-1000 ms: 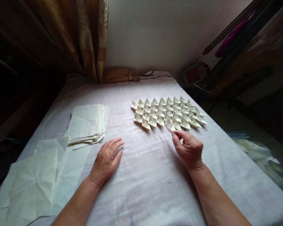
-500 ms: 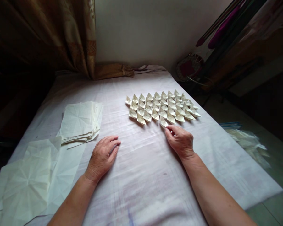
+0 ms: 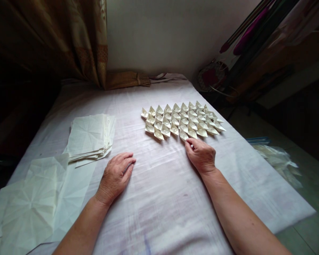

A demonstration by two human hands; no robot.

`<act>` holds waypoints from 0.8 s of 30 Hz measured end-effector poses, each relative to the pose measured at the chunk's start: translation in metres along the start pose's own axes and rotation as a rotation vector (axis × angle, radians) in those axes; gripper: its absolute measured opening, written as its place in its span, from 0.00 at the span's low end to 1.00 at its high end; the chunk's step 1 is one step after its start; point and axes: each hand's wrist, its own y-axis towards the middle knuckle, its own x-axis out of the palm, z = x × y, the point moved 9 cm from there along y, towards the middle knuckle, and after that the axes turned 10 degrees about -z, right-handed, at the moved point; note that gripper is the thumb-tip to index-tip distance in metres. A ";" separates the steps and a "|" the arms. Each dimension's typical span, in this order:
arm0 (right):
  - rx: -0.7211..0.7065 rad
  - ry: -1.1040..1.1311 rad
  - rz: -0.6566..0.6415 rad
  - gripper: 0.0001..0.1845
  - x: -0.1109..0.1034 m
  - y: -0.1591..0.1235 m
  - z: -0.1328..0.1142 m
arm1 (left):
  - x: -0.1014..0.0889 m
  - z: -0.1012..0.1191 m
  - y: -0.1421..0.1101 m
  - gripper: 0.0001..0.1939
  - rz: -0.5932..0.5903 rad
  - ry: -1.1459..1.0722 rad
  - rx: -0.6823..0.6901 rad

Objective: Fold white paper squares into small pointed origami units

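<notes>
Rows of small folded paper boats stand close together on the white cloth. My right hand pinches the near tip of one paper boat in the front row, between thumb and forefinger. That boat sits against its neighbours in the row. My left hand lies palm down on the cloth, fingers stretched out, holding nothing. Beyond it to the left is a stack of creased paper squares. Nearer to me, more creased sheets lie spread beside my left forearm.
The table is covered with a white cloth, and its right edge drops to a tiled floor. A clear plastic bag lies below that edge. At the back left hangs a brown curtain. A pale wall stands behind the table.
My right hand has moved slightly forward, pushing the pinched paper boat up against the front row. My left hand has stayed in place.
</notes>
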 end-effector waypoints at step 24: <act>-0.098 0.090 0.058 0.10 -0.006 -0.008 -0.014 | -0.001 0.000 0.000 0.10 0.004 -0.021 -0.005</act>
